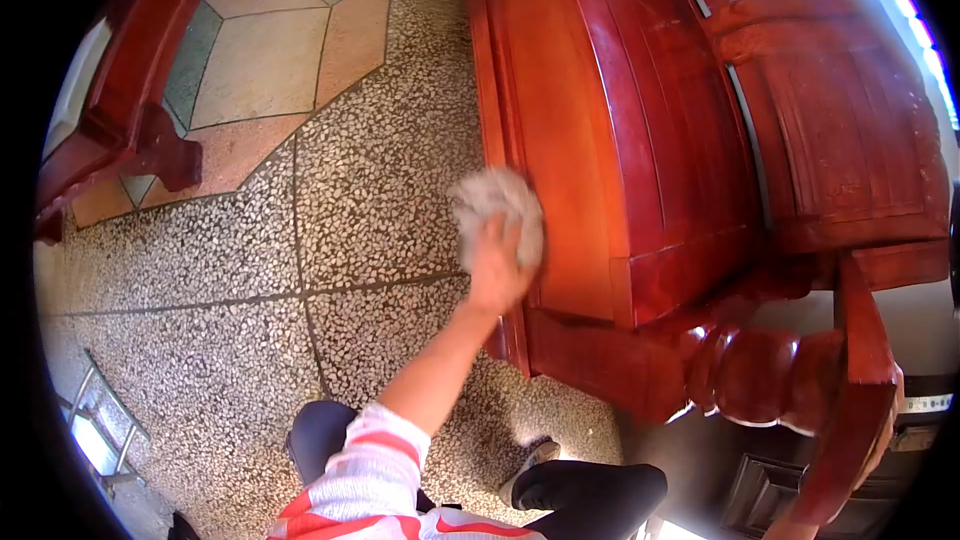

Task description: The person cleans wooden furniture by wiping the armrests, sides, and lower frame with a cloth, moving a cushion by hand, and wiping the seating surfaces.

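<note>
My left hand (pixel 502 265) presses a crumpled grey-beige cloth (pixel 497 202) against the front edge of a reddish-brown wooden bench (pixel 570 150). The hand and cloth are slightly blurred, and the fingers lie bent over the cloth. At the far right, my right hand (pixel 886 430) is mostly hidden behind the bench's armrest (pixel 855 440); its fingers curl round the outer side. Between the seat and that armrest stands a glossy turned post (pixel 765 375). The bench's panelled backrest (pixel 840 130) rises at the right.
Another red wooden piece of furniture (pixel 150 70) stands at the upper left. The speckled terrazzo floor (pixel 390 170) meets coloured tiles (pixel 265 60). A metal-framed object (pixel 100 430) is at the lower left. My knees (pixel 600 490) are below the bench end, near a dark panelled surface (pixel 770 490).
</note>
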Demonstrator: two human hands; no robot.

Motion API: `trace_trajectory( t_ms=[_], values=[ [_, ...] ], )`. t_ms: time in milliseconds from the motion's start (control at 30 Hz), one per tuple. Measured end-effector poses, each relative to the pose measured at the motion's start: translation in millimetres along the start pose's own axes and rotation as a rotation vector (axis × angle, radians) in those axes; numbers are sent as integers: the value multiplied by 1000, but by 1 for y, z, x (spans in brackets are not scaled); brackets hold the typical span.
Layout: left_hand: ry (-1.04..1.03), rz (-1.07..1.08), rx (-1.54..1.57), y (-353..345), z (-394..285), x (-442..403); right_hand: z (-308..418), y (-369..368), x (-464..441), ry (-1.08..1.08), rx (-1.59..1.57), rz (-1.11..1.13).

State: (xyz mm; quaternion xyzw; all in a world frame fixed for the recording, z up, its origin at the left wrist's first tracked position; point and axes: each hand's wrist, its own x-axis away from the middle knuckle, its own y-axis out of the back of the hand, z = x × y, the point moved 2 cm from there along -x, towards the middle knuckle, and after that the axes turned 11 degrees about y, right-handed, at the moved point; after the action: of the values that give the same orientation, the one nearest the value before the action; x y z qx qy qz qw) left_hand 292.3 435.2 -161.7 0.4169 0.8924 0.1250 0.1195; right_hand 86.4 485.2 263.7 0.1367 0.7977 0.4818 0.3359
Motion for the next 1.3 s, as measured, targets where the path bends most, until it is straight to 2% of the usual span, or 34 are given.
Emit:
trace_trajectory(
  t_ms=[100, 133, 200, 333, 400, 467, 533, 667, 767, 833, 867, 933, 1033, 1100, 1167, 1233, 1300],
  values=[
    [122, 181, 79, 16, -20, 89, -9, 0, 6, 157, -160, -91],
    [213, 208, 250, 20, -25, 111, -15, -1, 9, 90, -339, -109],
    [266, 221, 333, 10, -21, 159, 4, -3, 1, 150, -304, -73],
    [286, 131, 326, -9, -17, 187, -30, -2, 17, 44, -395, -124],
    [273, 84, 345, -18, -11, 167, -39, -2, 21, 63, -402, -167],
    [213, 50, 342, -25, -1, 140, -4, -9, 6, 174, -18, -140],
    [211, -62, 333, -35, 11, 101, 1, -15, 4, 206, 142, -131],
    [216, -93, 170, -39, 24, -4, -4, -14, 5, 225, 206, -145],
    [301, -58, 225, -37, 33, -70, -6, -13, 8, 238, 235, -159],
    [418, -45, 284, -27, 23, -87, -6, -11, 9, 246, 244, -172],
    [387, -50, 313, -29, 27, -85, -6, -12, 10, 250, 247, -176],
    [329, -46, 369, -41, 40, -70, -3, -15, 11, 256, 256, -181],
    [233, -14, 333, -40, 40, -3, -10, -9, 9, 250, 258, -187],
    [152, -72, 328, -35, 31, 52, -14, -11, 9, 241, 255, -199],
    [218, -114, 335, -8, -6, 103, -17, -13, 6, 221, 231, -194],
    [446, 143, 371, -10, -8, 151, -19, -14, 6, 212, 45, -246],
    [409, 162, 389, -7, -14, 197, -20, -16, 6, 226, -235, -344]
  ],
)
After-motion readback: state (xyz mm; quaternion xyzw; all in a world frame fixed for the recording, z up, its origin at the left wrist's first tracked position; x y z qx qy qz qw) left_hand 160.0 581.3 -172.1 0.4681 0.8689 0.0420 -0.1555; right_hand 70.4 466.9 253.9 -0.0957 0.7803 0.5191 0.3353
